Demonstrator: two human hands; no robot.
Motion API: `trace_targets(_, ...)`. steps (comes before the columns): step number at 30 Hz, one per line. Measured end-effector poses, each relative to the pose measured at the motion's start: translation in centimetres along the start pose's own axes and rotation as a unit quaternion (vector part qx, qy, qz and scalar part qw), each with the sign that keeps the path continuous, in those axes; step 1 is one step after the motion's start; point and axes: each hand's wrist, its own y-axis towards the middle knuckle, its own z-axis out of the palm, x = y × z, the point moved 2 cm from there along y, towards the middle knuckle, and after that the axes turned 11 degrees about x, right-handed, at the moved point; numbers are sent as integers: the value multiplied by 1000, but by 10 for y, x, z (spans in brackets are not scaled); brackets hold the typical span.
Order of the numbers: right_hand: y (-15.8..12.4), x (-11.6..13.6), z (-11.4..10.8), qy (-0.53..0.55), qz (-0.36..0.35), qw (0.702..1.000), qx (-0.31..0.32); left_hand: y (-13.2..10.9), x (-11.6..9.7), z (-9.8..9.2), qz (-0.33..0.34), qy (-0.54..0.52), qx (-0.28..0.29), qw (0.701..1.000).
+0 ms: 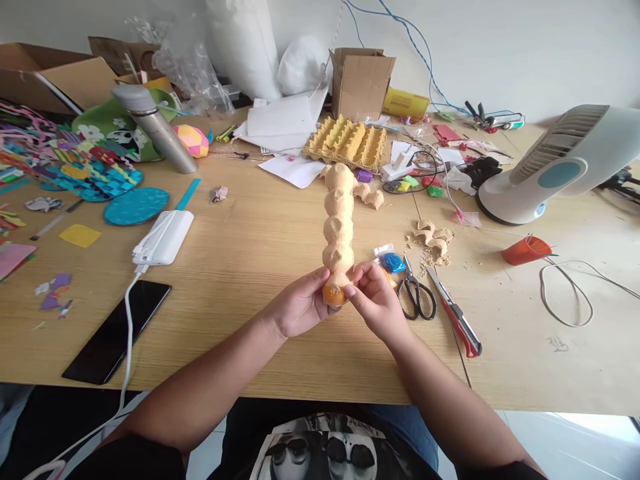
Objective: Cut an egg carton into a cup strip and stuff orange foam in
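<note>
A long tan strip of egg-carton cups (339,223) lies on the wooden table (250,280), running away from me. My left hand (299,305) and my right hand (376,300) both grip its near end, fingers pinched around it. An orange lump, perhaps clay (334,294), sits at that end between my thumbs. Cut carton scraps (431,237) lie to the right of the strip.
Black scissors (417,293) and a red utility knife (457,317) lie right of my hands, beside a blue-filled bag (391,260). A phone (117,330) and power bank (164,237) are at left, a fan (555,167) and orange cup (525,251) at right, an egg tray (350,140) behind.
</note>
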Motion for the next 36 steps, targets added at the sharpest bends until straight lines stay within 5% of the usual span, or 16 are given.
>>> trace_targets(27, -8, -4, 9, -24, -44, 998, -39, -3, 2, 4, -20, -52, -29, 998)
trace_targets(36, -11, 4, 4, -83, -83, 993, -21, -3, -3, 11, -27, 11, -89, 996)
